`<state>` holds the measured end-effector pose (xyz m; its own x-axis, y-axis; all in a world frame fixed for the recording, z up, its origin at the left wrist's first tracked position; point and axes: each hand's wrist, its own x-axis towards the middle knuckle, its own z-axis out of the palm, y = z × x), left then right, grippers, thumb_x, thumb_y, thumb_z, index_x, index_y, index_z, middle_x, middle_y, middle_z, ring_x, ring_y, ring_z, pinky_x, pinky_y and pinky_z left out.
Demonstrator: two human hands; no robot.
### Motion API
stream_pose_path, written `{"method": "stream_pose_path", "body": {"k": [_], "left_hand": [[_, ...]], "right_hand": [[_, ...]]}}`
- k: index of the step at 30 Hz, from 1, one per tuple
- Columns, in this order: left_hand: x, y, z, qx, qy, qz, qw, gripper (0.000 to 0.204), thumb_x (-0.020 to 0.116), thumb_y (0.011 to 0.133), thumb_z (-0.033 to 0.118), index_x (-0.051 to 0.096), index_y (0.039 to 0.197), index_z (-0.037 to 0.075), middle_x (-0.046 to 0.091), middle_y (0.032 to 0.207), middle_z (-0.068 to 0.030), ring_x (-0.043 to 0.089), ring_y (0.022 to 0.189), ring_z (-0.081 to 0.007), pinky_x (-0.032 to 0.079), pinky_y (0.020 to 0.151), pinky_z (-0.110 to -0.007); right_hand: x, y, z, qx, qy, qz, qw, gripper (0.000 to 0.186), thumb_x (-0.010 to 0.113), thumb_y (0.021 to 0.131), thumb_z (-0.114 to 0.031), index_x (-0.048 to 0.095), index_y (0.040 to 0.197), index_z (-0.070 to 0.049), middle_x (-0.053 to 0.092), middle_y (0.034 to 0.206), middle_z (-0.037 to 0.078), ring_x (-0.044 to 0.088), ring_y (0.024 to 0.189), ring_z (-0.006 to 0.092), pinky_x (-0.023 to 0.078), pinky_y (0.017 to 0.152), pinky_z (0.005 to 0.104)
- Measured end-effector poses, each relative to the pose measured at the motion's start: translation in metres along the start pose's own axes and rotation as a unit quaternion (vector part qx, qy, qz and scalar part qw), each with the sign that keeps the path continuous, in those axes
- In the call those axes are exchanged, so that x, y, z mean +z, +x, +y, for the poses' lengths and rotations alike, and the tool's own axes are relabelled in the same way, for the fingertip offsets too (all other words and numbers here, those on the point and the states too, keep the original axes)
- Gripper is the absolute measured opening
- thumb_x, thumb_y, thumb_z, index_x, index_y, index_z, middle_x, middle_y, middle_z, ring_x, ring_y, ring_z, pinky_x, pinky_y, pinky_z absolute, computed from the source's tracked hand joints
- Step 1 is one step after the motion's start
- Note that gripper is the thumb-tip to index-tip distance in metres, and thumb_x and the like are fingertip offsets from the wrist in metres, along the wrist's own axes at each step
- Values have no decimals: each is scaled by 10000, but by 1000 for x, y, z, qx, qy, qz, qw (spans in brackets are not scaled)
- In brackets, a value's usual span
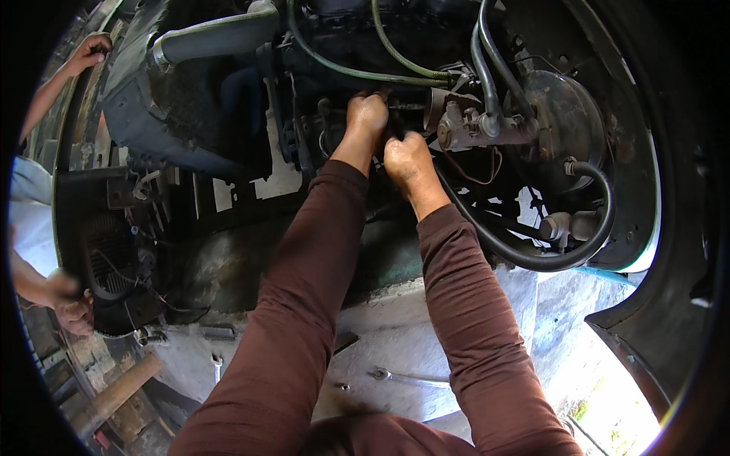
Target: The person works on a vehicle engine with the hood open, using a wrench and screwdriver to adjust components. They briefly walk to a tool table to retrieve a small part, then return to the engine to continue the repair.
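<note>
Both my arms, in brown sleeves, reach deep into a dark engine bay. My left hand (367, 115) is curled closed beside the dark engine block (342, 34), with its fingertips hidden in shadow. Just right of it and nearer to me, my right hand (409, 158) is also closed, thumb side up, against dark parts. What either hand grips cannot be made out. Close to the right hand's far right is a metal cylinder with hose fittings (475, 133), joined to a round dark drum (566, 121). A thick black hose (525, 261) loops below it.
Two wrenches, one (411, 378) near my right forearm and another (217, 368) left of my left sleeve, lie on the pale surface with a small nut (344, 387). At the far left show another person's hands (93, 52). A large hose (217, 38) crosses the upper left.
</note>
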<state>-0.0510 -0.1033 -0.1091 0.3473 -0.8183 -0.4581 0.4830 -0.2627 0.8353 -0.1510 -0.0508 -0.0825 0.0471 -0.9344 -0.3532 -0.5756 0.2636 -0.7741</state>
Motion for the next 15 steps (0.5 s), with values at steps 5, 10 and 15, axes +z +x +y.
{"method": "stream_pose_path", "body": {"k": [5,10,15], "left_hand": [[11,3,-1,4,-28,14,999,243,598,992,111,675,1156,-51,719,1049,-126,674,881,-230,527,785,-349],[16,8,-12,48,-10,50,998,213,597,994,121,689,1103,-37,702,960,-99,643,776,-204,511,695,-357],[9,17,-12,42,-18,35,998,205,607,992,124,694,1070,-44,696,923,-98,629,750,-193,500,671,-357]], "right_hand": [[7,19,24,-15,16,16,1000,465,519,943,-233,626,1198,141,658,1192,364,637,1184,454,493,977,434],[3,20,22,-48,-35,24,998,425,519,897,-219,655,1082,139,634,1126,415,622,1131,523,496,969,487],[2,11,11,-33,-22,22,999,431,529,878,-239,673,1085,109,621,1153,421,604,1161,527,474,1014,522]]}}
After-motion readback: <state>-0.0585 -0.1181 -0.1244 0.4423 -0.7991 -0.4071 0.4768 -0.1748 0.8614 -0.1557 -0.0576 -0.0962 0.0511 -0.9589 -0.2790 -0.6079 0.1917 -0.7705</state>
